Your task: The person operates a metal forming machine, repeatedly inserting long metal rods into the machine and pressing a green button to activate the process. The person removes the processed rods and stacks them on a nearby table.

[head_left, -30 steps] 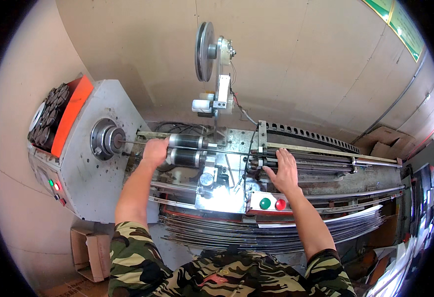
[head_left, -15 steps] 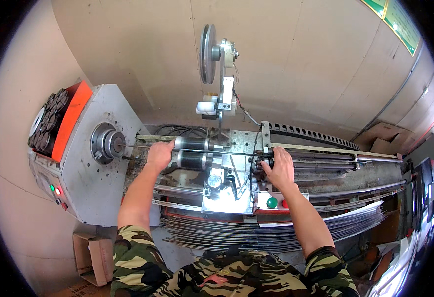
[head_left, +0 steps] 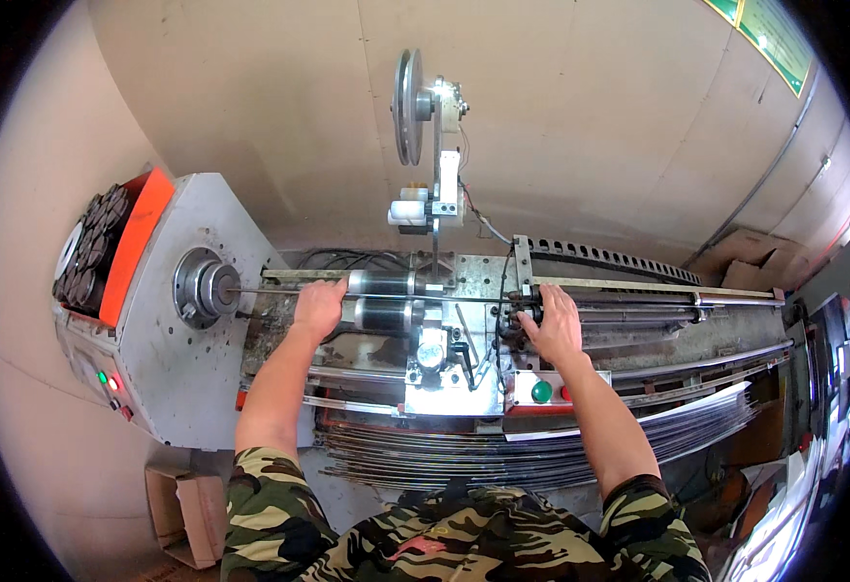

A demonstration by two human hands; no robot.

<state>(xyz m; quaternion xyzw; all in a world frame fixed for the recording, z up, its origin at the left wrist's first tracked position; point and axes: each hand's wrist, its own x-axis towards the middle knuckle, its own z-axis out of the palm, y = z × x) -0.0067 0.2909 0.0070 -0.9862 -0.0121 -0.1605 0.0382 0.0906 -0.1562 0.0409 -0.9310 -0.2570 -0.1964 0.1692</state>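
Observation:
A thin metal rod (head_left: 279, 291) runs from the round chuck (head_left: 213, 288) of the grey machine toward the carriage (head_left: 478, 281). My left hand (head_left: 320, 307) is closed around this rod, just left of two black rollers (head_left: 384, 313) with silvery ends. At the carriage's right side, my right hand (head_left: 555, 322) curls over a dark round fitting (head_left: 525, 316), thumb toward me and fingers on the far side. Its fingertips are partly hidden. On the carriage are a round gauge-like part (head_left: 432, 356) and a black lever (head_left: 465, 361).
A reel (head_left: 407, 107) and white rollers (head_left: 408, 211) stand above the carriage. A button box (head_left: 541, 390) is below my right wrist. Many long rods (head_left: 425, 456) lie along the near side. An orange bin (head_left: 139, 247) of dark pieces tops the grey housing; a cardboard box (head_left: 187, 514) sits lower left.
The carriage, with its rollers and reel, has shifted slightly right, away from the chuck. Both my hands have moved right with it, and the view has turned a little.

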